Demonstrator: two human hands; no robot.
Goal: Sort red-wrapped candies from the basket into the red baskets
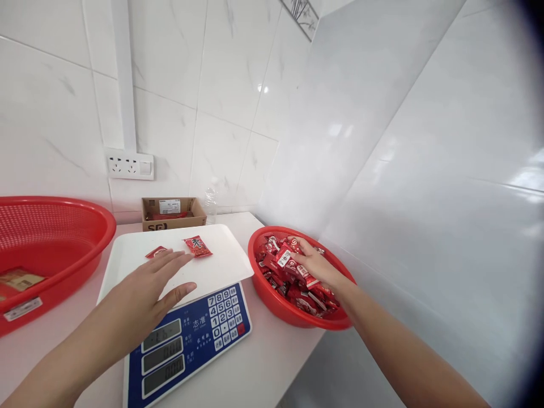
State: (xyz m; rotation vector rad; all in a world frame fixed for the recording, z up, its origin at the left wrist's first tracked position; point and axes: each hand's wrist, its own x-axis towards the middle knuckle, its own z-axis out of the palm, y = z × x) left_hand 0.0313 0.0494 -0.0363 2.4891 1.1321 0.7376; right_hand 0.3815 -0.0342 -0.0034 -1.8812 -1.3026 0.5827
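My left hand (159, 289) hovers over the white pan (225, 249) of a digital scale (195, 345), fingers stretched out and holding nothing. Beyond its fingertips a small red snack packet (198, 246) lies on the pan. A second red packet (156, 251) is partly hidden behind the fingers. On the right, my right hand (312, 260) reaches into a red plastic basket (272, 300) heaped with red packets (306, 300). Its thumb and fingers close on a red snack packet (284, 256) with a white label, just above the heap.
A larger red basket (97, 226) stands at the left with a yellowish packet (19, 280) inside. Behind the scale are an open cardboard box (174, 221) and a clear plastic bottle (211, 201). A wall socket (130, 164) sits above. Grey panelling (382, 198) borders the right side.
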